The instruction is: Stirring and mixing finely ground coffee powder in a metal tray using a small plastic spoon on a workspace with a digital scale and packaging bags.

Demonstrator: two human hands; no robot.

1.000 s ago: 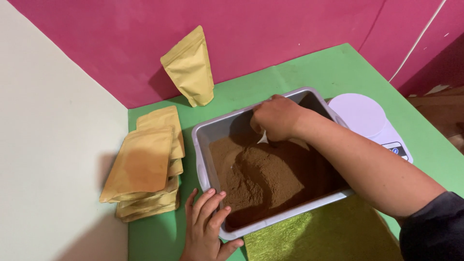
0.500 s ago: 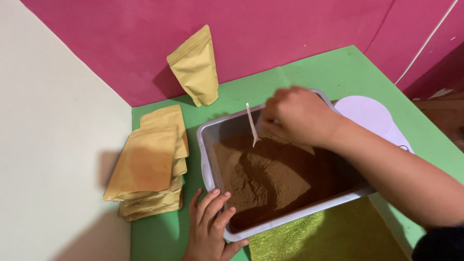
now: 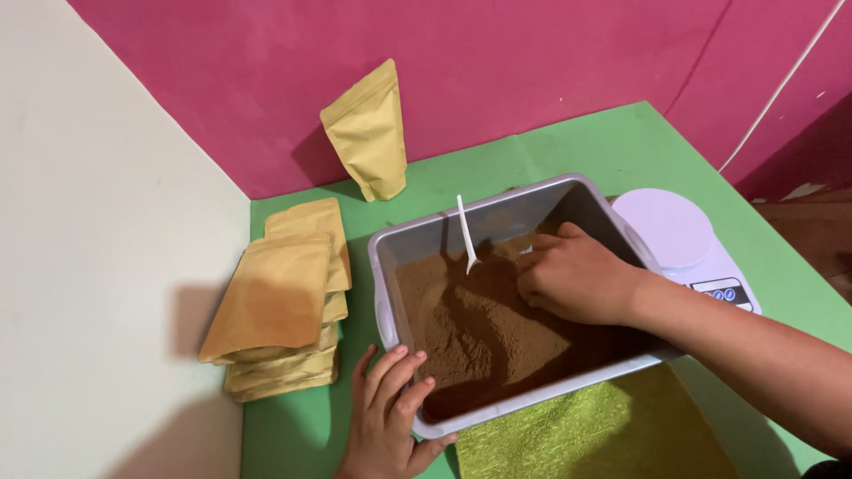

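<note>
Sitting in the middle of the green counter (image 3: 568, 151), the grey tub (image 3: 390, 266) holds brown powder (image 3: 479, 328). Right hand (image 3: 577, 275) presses into the powder, fingers curled, pinching nothing visible. A white spoon (image 3: 466, 232) stands in it, apart. Left hand (image 3: 386, 412), fingers spread, rests on the tub's near rim. Pouches (image 3: 280, 310) lie stacked left.

Left hand (image 3: 386, 417): bare, no ring or glove seen.
Right hand (image 3: 577, 275): bare; forearm uncovered, dark sleeve edge glimpsed at five o'clock.
</note>
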